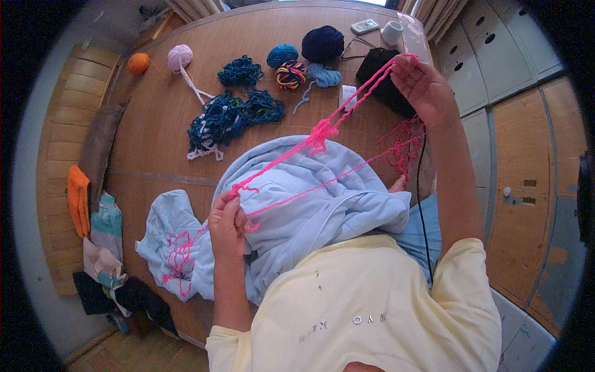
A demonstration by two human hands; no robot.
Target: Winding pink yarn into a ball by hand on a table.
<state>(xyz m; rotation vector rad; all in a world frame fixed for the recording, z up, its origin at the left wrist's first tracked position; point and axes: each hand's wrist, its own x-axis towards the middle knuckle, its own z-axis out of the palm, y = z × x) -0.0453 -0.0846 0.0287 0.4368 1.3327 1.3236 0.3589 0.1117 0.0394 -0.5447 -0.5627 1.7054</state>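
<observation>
Bright pink yarn [320, 135] stretches taut on a slant between my two hands, with a knotted clump at its middle. My left hand [228, 221] pinches the lower end between thumb and fingers. Raised at the upper right, my right hand [420, 88] has the yarn looped over its fingers. A second pink strand runs from my left hand to a loose tangle [404, 151] below my right wrist. Another pink tangle [181, 260] lies left of my left forearm on a light blue cloth [297, 186], which covers my lap.
Across the mat-covered surface [153, 139] lie a teal and white tangle [232, 116], a black ball [323, 43], a pale pink ball [180, 56], an orange ball [138, 63] and a light blue skein [324, 75]. A remote control [365, 26] and white cup [392, 32] stand behind. A black cable [420, 209] runs beside my right arm.
</observation>
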